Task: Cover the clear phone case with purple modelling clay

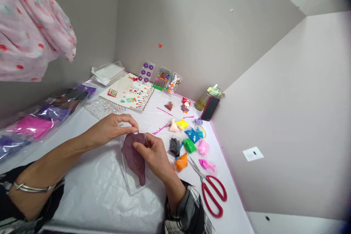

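A sheet of dull purple clay (134, 157) covers most of a clear phone case (127, 182), narrowing to a rounded tail near the lower end. My right hand (156, 155) grips the case along its right side, thumb pressed on the clay and fingers behind. At the top edge, my left hand (115, 129) is closed in a pinch, thumb and forefinger meeting by the clay's rim. Whether those fingertips hold clay or the case edge is too small to tell. The case is tilted above the white table covering (90, 186).
Red-handled scissors (212, 192) lie right, beside small clay packets (189, 145) in several colours. Behind stand decorated cases (161, 76), a drawn sheet (131, 97), a bottle (203, 102) and a phone (210, 109). Bagged clay (35, 126) lines the left; pink fabric (35, 33) hangs above.
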Motion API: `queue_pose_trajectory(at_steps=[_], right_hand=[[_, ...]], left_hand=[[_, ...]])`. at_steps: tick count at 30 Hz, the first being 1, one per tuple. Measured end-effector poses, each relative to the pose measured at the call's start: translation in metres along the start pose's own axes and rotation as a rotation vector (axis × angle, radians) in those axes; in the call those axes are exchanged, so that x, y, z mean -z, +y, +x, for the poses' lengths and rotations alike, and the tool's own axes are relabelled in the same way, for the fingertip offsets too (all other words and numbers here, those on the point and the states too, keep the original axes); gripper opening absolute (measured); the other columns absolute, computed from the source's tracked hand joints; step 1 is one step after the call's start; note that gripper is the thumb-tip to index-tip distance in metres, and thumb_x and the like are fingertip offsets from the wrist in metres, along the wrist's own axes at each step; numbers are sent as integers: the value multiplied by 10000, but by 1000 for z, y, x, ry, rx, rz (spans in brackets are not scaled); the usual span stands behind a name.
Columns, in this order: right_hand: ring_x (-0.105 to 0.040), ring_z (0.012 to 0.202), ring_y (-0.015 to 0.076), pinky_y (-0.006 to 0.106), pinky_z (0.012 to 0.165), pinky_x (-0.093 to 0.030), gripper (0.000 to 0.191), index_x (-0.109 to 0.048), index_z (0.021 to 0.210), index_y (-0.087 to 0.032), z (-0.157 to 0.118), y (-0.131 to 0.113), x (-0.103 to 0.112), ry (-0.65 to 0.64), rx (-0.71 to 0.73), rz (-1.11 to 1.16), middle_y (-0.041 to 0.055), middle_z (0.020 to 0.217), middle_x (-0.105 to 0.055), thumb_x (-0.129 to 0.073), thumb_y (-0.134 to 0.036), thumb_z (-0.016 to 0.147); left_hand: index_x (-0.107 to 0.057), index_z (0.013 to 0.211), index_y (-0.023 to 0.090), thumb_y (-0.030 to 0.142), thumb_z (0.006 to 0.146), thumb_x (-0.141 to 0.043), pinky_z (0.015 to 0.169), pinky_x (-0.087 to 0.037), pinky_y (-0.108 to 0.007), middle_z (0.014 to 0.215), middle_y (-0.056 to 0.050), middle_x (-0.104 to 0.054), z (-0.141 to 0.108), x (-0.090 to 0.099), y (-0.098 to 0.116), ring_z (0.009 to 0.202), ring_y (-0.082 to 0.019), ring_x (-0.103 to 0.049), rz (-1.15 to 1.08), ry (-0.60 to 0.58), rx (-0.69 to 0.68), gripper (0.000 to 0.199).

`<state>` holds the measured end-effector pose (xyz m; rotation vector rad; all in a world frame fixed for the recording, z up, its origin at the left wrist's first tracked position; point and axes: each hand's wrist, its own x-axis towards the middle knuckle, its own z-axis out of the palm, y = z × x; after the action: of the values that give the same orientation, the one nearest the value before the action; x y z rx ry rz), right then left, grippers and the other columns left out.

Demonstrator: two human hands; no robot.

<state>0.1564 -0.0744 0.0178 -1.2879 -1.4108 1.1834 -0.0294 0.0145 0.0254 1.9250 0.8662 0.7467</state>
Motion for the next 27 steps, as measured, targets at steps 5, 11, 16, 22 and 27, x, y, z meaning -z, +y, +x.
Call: queue_pose_trajectory(at_steps=[5,11,16,22,27], right_hand=[[-429,639,130,262,612,-359,154,-600,761,-178,1,0,0,-34,-12,31,-39,684,-502,-654,-313,811],[-423,602,122,252,583,-361,199,-572,723,-192,2,-4,0,-46,-25,109,-42,657,-507,-679,-342,799],[-414,605,123,247,569,-356,213,-559,687,-196,2,-6,1,-29,-12,116,-42,642,-492,-689,-330,789],[-428,599,122,246,569,-369,200,-576,695,-191,2,-6,1,-18,-18,123,-44,641,-513,-699,-321,784],[-438,607,121,252,589,-363,166,-591,726,-181,2,-4,1,-27,-23,123,-39,667,-526,-682,-302,795]], left_hand=[[-730,830,275,436,913,-617,943,-458,-316,948,18,-730,-1,0,1,989,-220,-658,92,-10,-101,213],[-707,815,267,443,921,-604,1064,-446,-392,1169,-13,-724,-2,-5,-1,1163,-264,-641,39,48,-92,230],[-719,840,270,482,918,-619,1110,-442,-455,1266,-18,-717,-1,-4,0,1209,-290,-638,-38,64,-29,247],[-755,893,274,507,931,-610,1116,-445,-460,1237,-27,-734,-2,-4,0,1185,-285,-650,-35,35,-44,277],[-760,880,289,491,910,-647,1123,-432,-462,1245,-16,-726,-2,-5,2,1205,-288,-635,-31,35,-30,233]])
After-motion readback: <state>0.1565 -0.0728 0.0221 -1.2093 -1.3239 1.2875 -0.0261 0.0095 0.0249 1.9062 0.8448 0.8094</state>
